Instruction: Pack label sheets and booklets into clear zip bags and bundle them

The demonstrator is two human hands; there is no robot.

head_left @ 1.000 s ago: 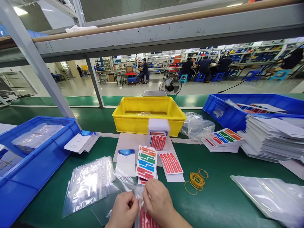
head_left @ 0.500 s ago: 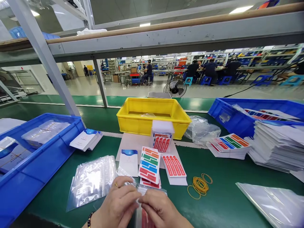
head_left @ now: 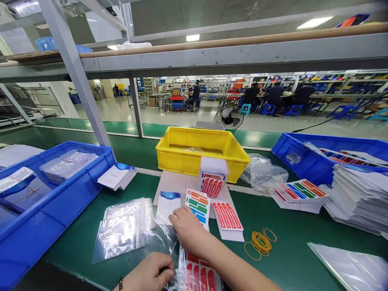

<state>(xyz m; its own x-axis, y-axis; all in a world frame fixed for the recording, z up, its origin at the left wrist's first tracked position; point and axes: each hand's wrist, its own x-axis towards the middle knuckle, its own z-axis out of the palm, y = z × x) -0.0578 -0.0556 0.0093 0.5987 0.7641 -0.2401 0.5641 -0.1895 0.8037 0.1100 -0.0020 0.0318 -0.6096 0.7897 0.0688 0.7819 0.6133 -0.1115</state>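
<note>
The green desk carries everything. Blue boxes stand at its left and right sides, probably to leave the middle free for handwork; the yellow box stands between them at the back. The tall paper stack sits by the right box, likely as bulk supply. The pile of clear bags lies flat on the left, apparently for easy reach. The right hand stretches over the lower edge of the colour-striped sheets, beside the white-and-blue card; the left hand is curled low, just beside the red sheets and their clear plastic. Fingertips are partly hidden, so I cannot tell whether either grip holds anything. Smallest, the rubber bands lie loosely heaped, perhaps for easy picking.
</note>
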